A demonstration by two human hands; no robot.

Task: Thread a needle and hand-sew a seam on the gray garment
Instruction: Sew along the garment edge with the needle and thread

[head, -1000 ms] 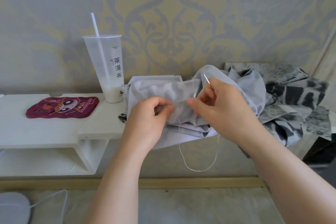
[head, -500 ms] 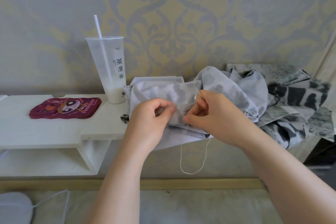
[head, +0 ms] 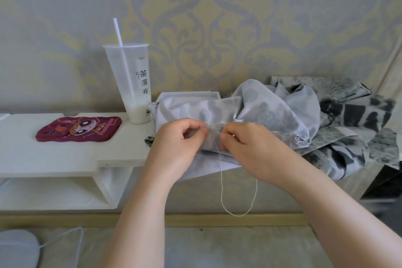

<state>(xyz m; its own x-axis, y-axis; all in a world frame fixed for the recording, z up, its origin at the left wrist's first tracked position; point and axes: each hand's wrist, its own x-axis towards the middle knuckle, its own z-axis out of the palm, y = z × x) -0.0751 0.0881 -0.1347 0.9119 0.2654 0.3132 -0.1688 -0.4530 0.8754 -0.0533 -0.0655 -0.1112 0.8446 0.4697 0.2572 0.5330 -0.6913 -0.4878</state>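
Note:
The gray garment [head: 256, 106] lies bunched on the white shelf, its front edge hanging over. My left hand [head: 176, 148] pinches a fold of the garment's edge between thumb and fingers. Just to its right, my right hand [head: 250, 148] has its fingers curled at the same edge, pinching where the needle goes into the cloth; the needle itself is hidden by my fingers. A white thread [head: 237, 198] hangs in a loop below the two hands.
A tall plastic cup [head: 130, 85] with a straw stands left of the garment. A maroon cartoon phone case [head: 79, 128] lies on the white shelf [head: 65, 154]. Black-and-white patterned fabric [head: 352, 128] is piled at the right. A white device with a cable [head: 17, 248] sits bottom left.
My right hand came down and leftward from a raised position, bringing the needle to the cloth edge next to my left hand. The needle tip is no longer visible. The thread loop hangs lower.

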